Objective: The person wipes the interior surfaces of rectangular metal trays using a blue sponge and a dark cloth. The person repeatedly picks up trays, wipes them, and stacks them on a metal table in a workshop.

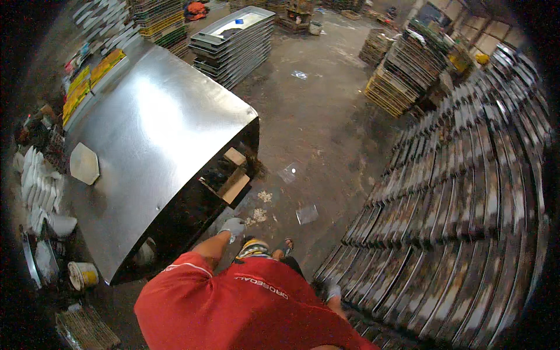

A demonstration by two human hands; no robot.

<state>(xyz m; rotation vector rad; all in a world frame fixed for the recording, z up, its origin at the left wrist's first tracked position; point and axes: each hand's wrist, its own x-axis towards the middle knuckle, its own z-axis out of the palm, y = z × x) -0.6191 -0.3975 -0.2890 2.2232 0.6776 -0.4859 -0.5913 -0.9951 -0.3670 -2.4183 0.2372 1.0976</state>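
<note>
My left hand (pixel 234 226), in a pale grey glove, hangs beside the front edge of a shiny metal table (pixel 192 111). Nothing shows clearly in it, and its fingers are too small to read. Low on my other side, my right hand (pixel 333 292), pale at the fingers, is near the long rows of stacked metal trays (pixel 431 256); blur hides its finger shape. Under the table's corner juts an open box (pixel 224 181) with cardboard-coloured flaps. A pale, many-sided slab (pixel 84 163) lies on the tabletop.
Grey trays (pixel 236 49) stand stacked beyond the table. Crates (pixel 402 70) are piled at the far right. Clear plastic pieces (pixel 307 214) and pale crumbs (pixel 259 216) litter the floor ahead. A white bucket (pixel 83 275) and white bags (pixel 41 181) sit left of the table.
</note>
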